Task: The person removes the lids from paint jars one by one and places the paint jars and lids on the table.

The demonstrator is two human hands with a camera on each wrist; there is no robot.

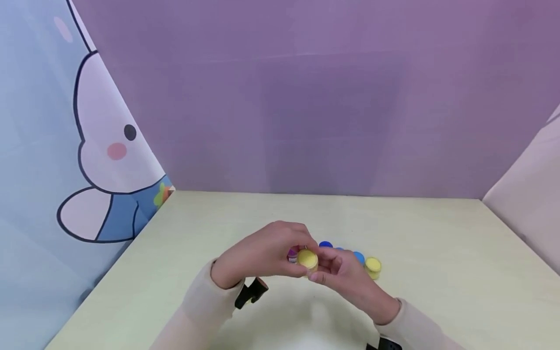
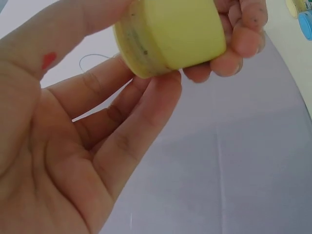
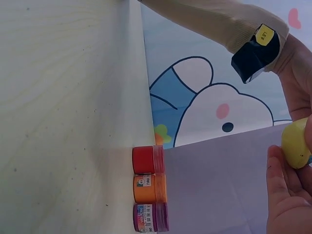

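Above the pale wooden worktop [image 1: 428, 243], both hands met around one small yellow jar [image 1: 308, 259]. The left hand [image 1: 262, 253] grasped the jar from the side, its thumb and curled fingers pressed on the yellow wall, and a red spot of paint showed on that hand in the left wrist view. The right hand [image 1: 345, 274] touched the jar from the other side; its fingertips [image 2: 234, 46] were bent around the far edge, so this hand was also grasping the jar. The jar was held in the air, tilted, not touching the worktop.

Just behind the yellow jar, a row of other small jars stood on the worktop. A blue lid [image 1: 325, 244] and a lighter blue lid [image 1: 359, 256] were visible past the right hand, and a second yellow jar [image 1: 373, 266] stood at the right end of the row, near the held jar. In the right wrist view, a red jar [image 3: 147, 160], an orange jar [image 3: 149, 188] and a purple jar [image 3: 150, 217] stood touching one another in a line. A purple backdrop [image 1: 306, 97] rose behind the row, and a curtain with a cartoon rabbit [image 1: 100, 146] hung to the left of it.
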